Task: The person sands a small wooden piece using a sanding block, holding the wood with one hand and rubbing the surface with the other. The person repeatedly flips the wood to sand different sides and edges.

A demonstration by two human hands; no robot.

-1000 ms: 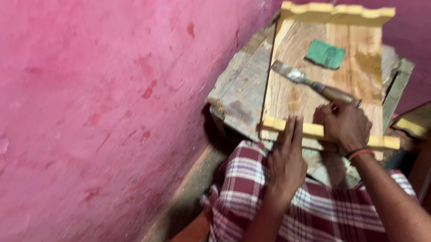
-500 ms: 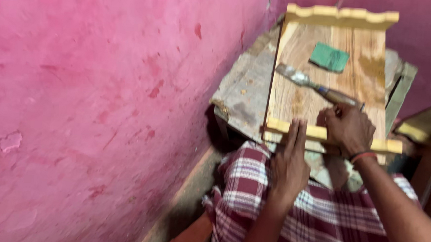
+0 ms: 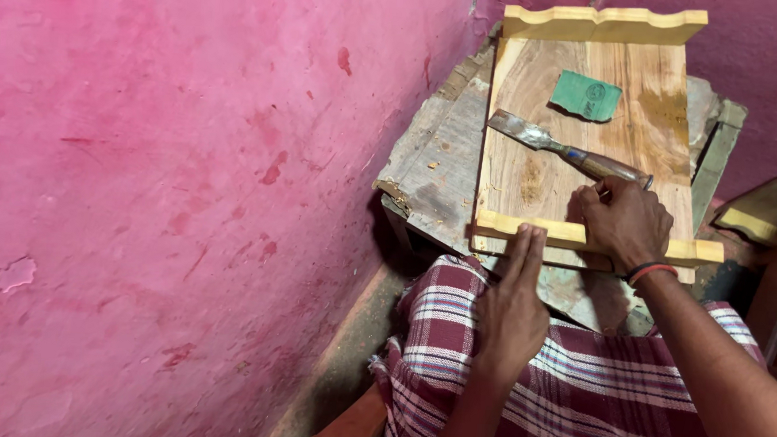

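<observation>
On wooden board (image 3: 577, 166), against pink wall (image 3: 168, 189): pale yellow moulding strip (image 3: 530, 228) seen laid across near edge; matching strip (image 3: 604, 24) already seated at far edge. Near strip judged placed but not yet finished.

Left hand (image 3: 512, 305) held flat, fingers straight and together, tips pressed on near strip; nothing gripped. Right hand (image 3: 623, 224) curled over same strip right of left hand; grip on anything cannot be told.

Chisel (image 3: 569, 148) left lying on board beyond right hand, unheld. Green sandpaper piece (image 3: 585, 96) rested further up board. Checked cloth (image 3: 575, 388) seen below board.
</observation>
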